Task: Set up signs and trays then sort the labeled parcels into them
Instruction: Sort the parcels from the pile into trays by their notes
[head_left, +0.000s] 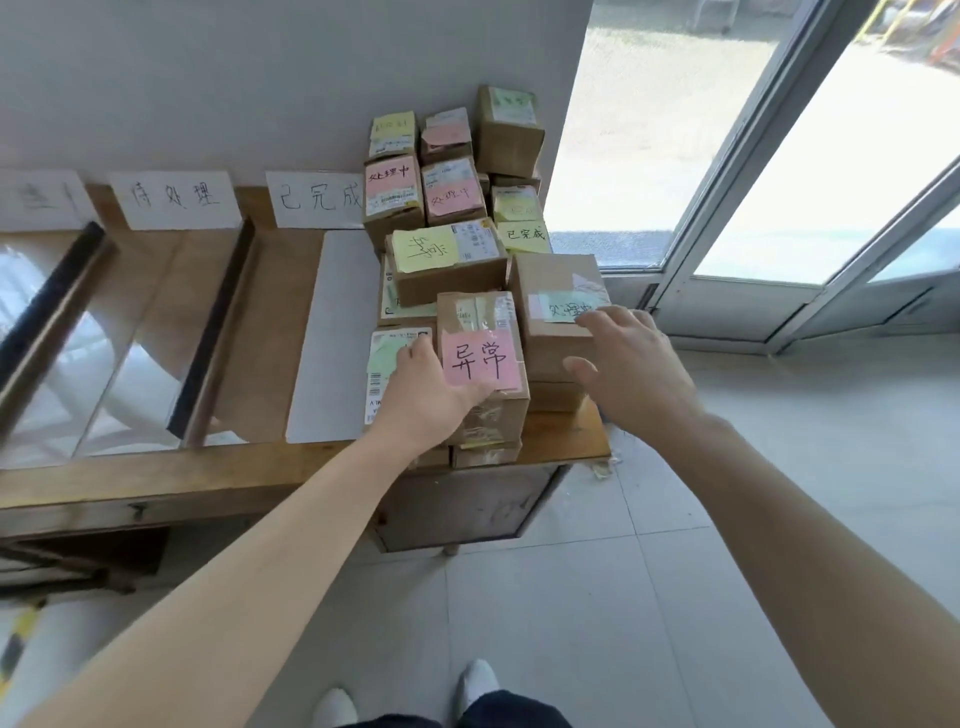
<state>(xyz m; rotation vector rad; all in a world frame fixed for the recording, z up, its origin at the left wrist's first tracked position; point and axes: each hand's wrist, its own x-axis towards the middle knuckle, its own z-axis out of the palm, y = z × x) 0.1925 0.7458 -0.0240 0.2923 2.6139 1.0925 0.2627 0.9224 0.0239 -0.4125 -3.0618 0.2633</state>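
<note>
A pile of small cardboard parcels with coloured sticky labels fills the right end of the wooden table (156, 473). My left hand (423, 387) grips the left side of the front parcel with a pink label (480, 361). To its right, my right hand (631, 364) hovers with spread fingers over the parcel with a green label (558, 312), fingertips at the label's edge. Three white paper signs stand against the wall: one at far left (41, 200), one in the middle (174, 200), one beside the pile (317, 200). Clear trays (130, 343) lie in front of the signs.
A white sheet (337, 332) lies on the table just left of the pile. A glass door (779, 156) and its frame stand to the right. The floor is pale tile, and my white shoes (405, 696) show at the bottom edge.
</note>
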